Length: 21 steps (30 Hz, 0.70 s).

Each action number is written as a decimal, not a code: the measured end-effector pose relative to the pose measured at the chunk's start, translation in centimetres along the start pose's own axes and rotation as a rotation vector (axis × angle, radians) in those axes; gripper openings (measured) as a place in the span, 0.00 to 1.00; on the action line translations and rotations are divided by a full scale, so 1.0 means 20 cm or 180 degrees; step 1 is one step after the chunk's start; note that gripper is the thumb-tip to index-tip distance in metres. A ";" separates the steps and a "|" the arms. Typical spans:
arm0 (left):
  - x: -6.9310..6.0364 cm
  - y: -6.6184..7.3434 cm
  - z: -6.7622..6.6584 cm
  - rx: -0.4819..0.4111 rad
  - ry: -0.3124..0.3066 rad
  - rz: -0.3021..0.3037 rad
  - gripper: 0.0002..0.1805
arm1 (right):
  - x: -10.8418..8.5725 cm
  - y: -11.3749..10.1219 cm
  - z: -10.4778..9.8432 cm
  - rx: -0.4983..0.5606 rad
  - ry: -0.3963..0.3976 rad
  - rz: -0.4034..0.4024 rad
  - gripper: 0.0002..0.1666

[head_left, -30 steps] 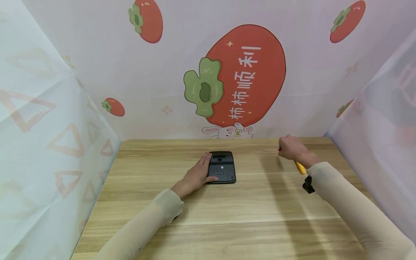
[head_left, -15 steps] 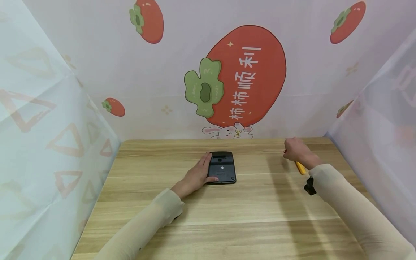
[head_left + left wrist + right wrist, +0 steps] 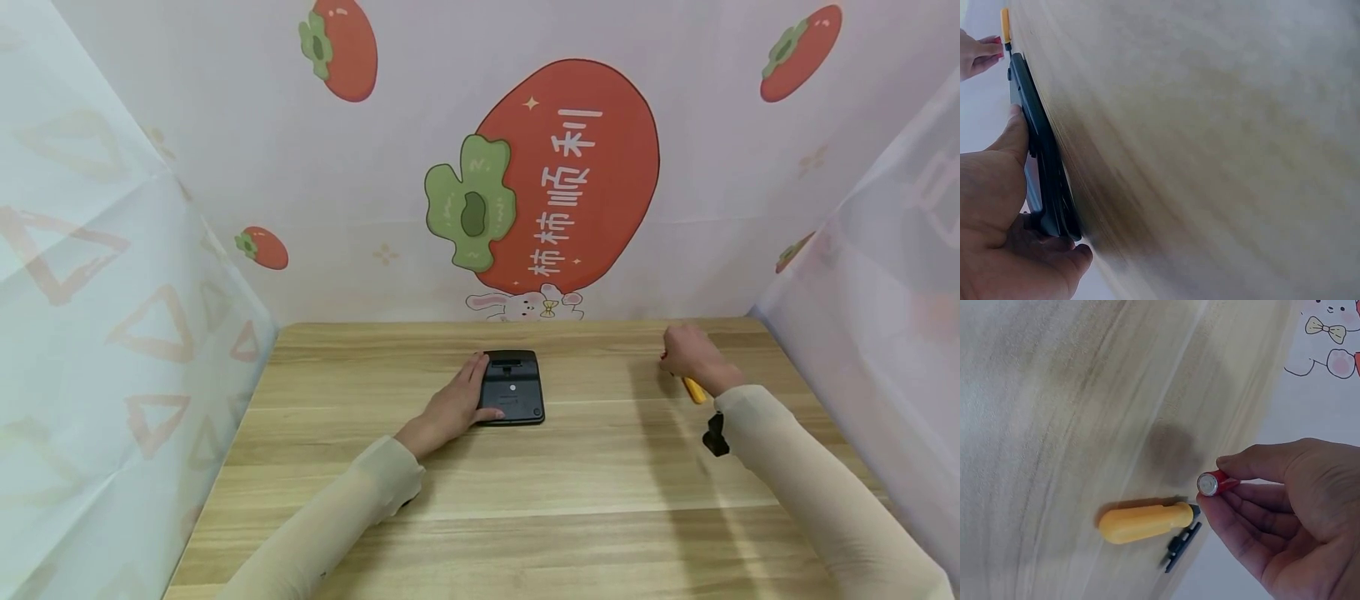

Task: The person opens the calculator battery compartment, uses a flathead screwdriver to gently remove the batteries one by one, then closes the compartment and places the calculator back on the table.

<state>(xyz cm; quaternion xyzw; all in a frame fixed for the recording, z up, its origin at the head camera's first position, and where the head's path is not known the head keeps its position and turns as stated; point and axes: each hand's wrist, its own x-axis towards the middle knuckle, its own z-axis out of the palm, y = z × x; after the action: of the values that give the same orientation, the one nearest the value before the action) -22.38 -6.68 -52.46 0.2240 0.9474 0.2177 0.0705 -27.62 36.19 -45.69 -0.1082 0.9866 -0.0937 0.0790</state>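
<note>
A black calculator [image 3: 521, 398] lies back side up on the table, with a battery slot [image 3: 507, 365] uncovered near its far end. My left hand [image 3: 452, 406] holds it from its left side, the thumb on its back and the fingers at its edge, as the left wrist view shows [image 3: 997, 212]. Above the table to the right, my right hand [image 3: 692, 353] pinches a red battery [image 3: 1216, 482] between thumb and fingertips, its flat metal end showing. Below that hand lie a screwdriver with a yellow handle [image 3: 1144, 522] and a small black battery cover [image 3: 1183, 547].
The light wood table [image 3: 480, 533] ends at a back wall sheet [image 3: 712, 208] printed with persimmons and a rabbit. White sheets hang along the left [image 3: 112, 333] and right [image 3: 892, 317] sides. A black strap piece [image 3: 716, 435] sits at the right wrist.
My right hand has moved slightly right and toward me with the battery, over the screwdriver. The left hand and calculator have stayed in place.
</note>
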 end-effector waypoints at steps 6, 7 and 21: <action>0.00 0.00 0.00 -0.0035 0.0007 0.0008 0.57 | 0.01 0.01 0.03 0.0101 -0.0064 0.0157 0.16; -0.01 0.01 0.00 -0.0045 0.0002 0.0006 0.57 | 0.01 0.01 0.03 0.0098 -0.0056 0.0173 0.16; -0.01 0.01 -0.01 -0.0042 -0.0018 0.0001 0.58 | 0.01 0.01 0.07 0.0129 -0.0070 0.0248 0.22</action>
<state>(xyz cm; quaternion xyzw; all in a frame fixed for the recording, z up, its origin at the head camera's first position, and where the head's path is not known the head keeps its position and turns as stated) -22.24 -6.71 -52.20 0.2242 0.9457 0.2234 0.0746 -27.66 36.16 -47.06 -0.0692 0.9870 -0.1093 0.0956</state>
